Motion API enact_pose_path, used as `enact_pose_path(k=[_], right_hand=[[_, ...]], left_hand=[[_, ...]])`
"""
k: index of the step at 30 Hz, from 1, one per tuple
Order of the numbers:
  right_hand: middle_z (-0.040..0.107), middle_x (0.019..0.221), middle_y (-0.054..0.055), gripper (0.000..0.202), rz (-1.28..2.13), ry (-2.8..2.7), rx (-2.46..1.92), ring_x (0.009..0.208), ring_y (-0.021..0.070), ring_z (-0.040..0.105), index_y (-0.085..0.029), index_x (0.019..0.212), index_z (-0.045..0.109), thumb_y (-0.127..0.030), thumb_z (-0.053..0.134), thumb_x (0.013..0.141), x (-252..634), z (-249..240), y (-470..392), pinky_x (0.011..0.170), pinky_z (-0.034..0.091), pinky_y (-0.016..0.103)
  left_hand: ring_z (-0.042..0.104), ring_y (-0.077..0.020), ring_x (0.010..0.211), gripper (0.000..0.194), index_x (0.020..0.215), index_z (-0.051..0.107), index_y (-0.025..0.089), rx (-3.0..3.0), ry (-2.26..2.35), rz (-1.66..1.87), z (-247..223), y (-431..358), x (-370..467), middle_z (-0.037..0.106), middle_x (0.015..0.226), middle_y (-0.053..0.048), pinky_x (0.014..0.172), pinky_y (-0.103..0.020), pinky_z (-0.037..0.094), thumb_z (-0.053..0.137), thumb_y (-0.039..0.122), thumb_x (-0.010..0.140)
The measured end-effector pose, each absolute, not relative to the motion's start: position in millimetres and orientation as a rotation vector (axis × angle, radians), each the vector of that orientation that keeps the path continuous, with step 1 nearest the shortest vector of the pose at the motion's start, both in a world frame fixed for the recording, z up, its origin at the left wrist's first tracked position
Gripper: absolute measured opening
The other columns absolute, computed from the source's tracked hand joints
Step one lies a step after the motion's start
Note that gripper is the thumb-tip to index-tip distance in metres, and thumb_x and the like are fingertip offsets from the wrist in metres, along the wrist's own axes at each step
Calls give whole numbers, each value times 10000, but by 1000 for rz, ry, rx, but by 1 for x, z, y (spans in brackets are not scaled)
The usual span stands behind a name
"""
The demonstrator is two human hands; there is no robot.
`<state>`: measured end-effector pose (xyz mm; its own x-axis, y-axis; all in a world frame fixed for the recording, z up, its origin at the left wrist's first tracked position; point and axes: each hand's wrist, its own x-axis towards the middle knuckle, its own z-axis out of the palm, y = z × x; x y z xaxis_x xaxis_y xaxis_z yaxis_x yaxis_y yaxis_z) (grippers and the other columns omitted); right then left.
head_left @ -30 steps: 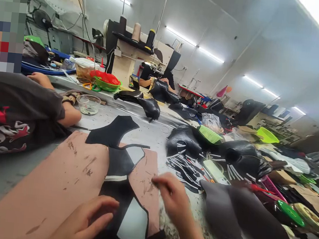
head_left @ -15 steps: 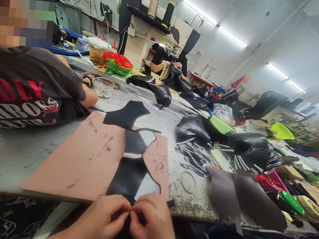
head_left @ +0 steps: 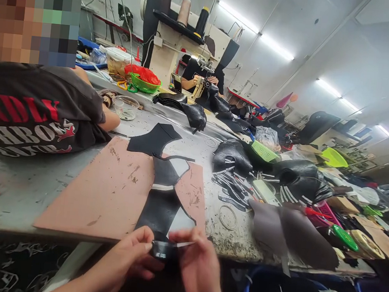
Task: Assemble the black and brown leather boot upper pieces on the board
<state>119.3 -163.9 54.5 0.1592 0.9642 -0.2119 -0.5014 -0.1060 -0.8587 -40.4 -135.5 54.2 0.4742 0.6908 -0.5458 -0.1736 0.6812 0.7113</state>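
Observation:
My left hand [head_left: 136,255] pinches the left end of a small black strip [head_left: 164,250] with pale marks on it, at the table's front edge. My right hand [head_left: 200,266], a little blurred, holds a thin white strip [head_left: 185,244] between thumb and fingers at the black strip's right end. Just beyond my hands a black leather piece [head_left: 157,211] with a grey-white panel lies on the pinkish board [head_left: 108,188]. Farther up, another black piece [head_left: 154,140] overlaps the board's far edge.
A person in a dark printed shirt [head_left: 40,108] is close on the left. Brown leather sheets [head_left: 296,234], a white ring [head_left: 228,217] and black leather parts [head_left: 232,161] lie on the right. Beyond stand a sewing machine [head_left: 177,41] and a green basket [head_left: 145,82].
My hands have moved apart from their closed-together position, and the black strip now shows between them. A white strip is now visible at my right fingers. The view has shifted slightly.

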Motion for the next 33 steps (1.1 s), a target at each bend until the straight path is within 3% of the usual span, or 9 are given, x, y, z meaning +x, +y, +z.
enact_pose_path(k=[4, 8, 12, 16, 19, 22, 25, 29, 33], right_hand=[[289, 427, -95, 297, 1450, -704, -1077, 387, 86, 284, -225, 567, 388, -417, 545, 729, 165, 45, -183, 491, 431, 240], [559, 561, -13, 288, 1367, -1666, -1573, 493, 113, 514, -200, 536, 519, -386, 644, 717, 210, 31, -208, 472, 412, 202], [671, 1024, 91, 301, 437, -2053, -1356, 859, 234, 668, -243, 912, 659, -492, 655, 744, 198, 29, -207, 686, 543, 261], [698, 960, 79, 296, -35, -1931, -1154, 835, 186, 690, -227, 1112, 551, -159, 475, 834, 169, 44, -182, 728, 561, 255], [715, 851, 31, 339, 11, -1873, -1220, 743, 156, 698, -230, 1052, 552, -57, 437, 785, 168, 56, -167, 673, 564, 222], [719, 904, 40, 241, 208, -1822, -1326, 789, 171, 698, -235, 1011, 554, -106, 447, 837, 180, 64, -164, 682, 561, 251], [672, 1106, 87, 119, 437, -1767, -1403, 971, 204, 656, -233, 926, 560, -182, 465, 876, 193, 73, -164, 774, 532, 296], [667, 952, 79, 136, 614, -1715, -1482, 841, 201, 625, -219, 740, 562, -294, 518, 844, 199, 87, -147, 654, 484, 275], [531, 603, -29, 95, 970, -1779, -1538, 578, 134, 491, -210, 693, 539, -249, 551, 779, 175, 79, -105, 548, 385, 245]], left_hand=[[662, -191, 688, 408, 723, 425, 209, 431, 969, 643, 59, -130, -53, 595, 656, 44, 516, -201, 439, 745, 375, 532], [683, -215, 722, 386, 768, 441, 211, 425, 981, 680, 62, -123, -60, 630, 709, 27, 533, -213, 456, 731, 362, 564], [683, -199, 722, 310, 751, 376, 212, 541, 877, 535, 69, -125, -36, 628, 702, 19, 529, -197, 439, 617, 371, 638], [679, -187, 721, 112, 764, 394, 200, 1327, 885, 306, 82, -98, -3, 662, 763, -34, 582, -256, 502, 346, 300, 779], [631, -284, 981, 242, 843, 550, 162, 1973, 997, 241, 84, -43, 7, 672, 1009, -125, 855, -404, 489, 411, 359, 822], [278, -429, 1327, 524, 1134, 544, 77, 2193, 1179, 246, 77, 8, 1, 376, 1402, -266, 1067, -557, 235, 624, 378, 713], [86, -459, 1363, 888, 1291, 455, 40, 2326, 1199, 145, 63, 10, -18, 209, 1459, -299, 1080, -604, 107, 751, 462, 568], [148, -425, 1361, 1010, 1392, 342, 136, 2621, 884, -99, 29, -60, -44, 199, 1472, -244, 1078, -565, 211, 775, 480, 547], [324, -361, 1325, 684, 1393, 349, 219, 2945, 876, 224, -15, -123, -53, 363, 1437, -166, 1063, -513, 287, 621, 302, 771]])
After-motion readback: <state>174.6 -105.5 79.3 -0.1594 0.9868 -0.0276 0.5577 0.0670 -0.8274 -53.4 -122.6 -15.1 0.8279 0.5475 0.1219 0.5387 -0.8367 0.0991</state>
